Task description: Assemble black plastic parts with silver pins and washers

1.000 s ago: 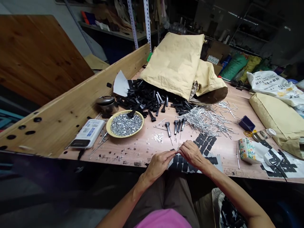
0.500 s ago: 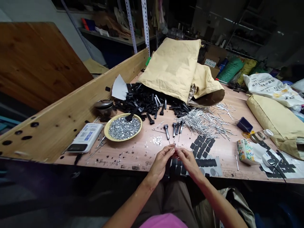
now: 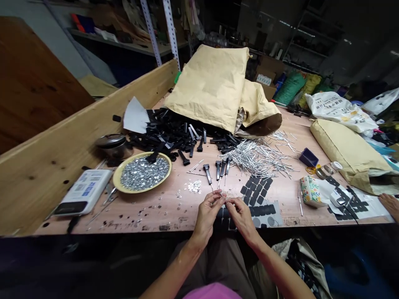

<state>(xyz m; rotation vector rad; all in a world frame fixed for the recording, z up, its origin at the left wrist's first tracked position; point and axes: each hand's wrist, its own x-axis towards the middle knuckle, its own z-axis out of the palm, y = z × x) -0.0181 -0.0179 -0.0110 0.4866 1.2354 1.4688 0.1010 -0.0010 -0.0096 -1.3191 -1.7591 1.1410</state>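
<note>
Bordering open tabletop (image 3: 184,210), left hand (image 3: 206,214) sits beside right hand (image 3: 241,214) near front edge (image 3: 149,231).

The scene is viewed by one camera worn on the head, faced forward and down. The surface (image 3: 187,212) is looked across at a slant from its near edge; the left hand (image 3: 207,211) and right hand (image 3: 241,214) are seen from close above, low in the middle, while dim shelves (image 3: 310,50) are caught well beyond.
</note>
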